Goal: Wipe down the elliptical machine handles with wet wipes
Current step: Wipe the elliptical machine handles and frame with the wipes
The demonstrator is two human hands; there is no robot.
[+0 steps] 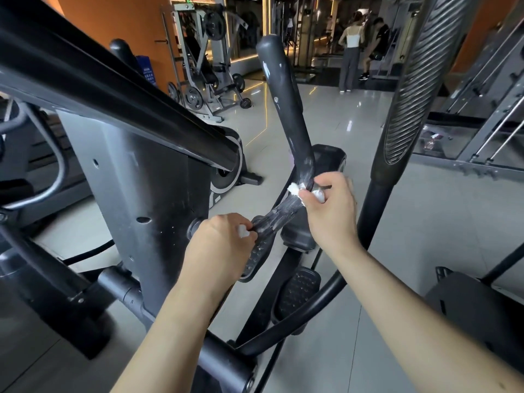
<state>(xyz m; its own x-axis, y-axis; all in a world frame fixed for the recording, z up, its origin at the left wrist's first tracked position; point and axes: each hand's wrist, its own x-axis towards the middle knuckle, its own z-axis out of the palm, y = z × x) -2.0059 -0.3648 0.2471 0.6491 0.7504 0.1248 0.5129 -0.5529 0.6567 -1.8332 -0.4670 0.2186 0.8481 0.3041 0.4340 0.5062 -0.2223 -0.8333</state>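
A dark grey elliptical handle (286, 109) rises from the centre, bends near the middle and runs down-left. White smears cover its lower stretch (279, 215). My right hand (330, 207) grips the bend with a white wet wipe (295, 190) wrapped round the bar. My left hand (224, 245) is closed at the bar's lower end, pinching a small white wipe (243, 231). A second ribbed handle (416, 89) stands at the right, untouched.
The machine's grey console column (136, 177) and black crossbar (119, 89) fill the left. Foot pedals (297, 293) lie below my hands. Weight machines (204, 66) stand behind, and two people (363, 49) stand at the far back on the glossy tiled floor (340, 120).
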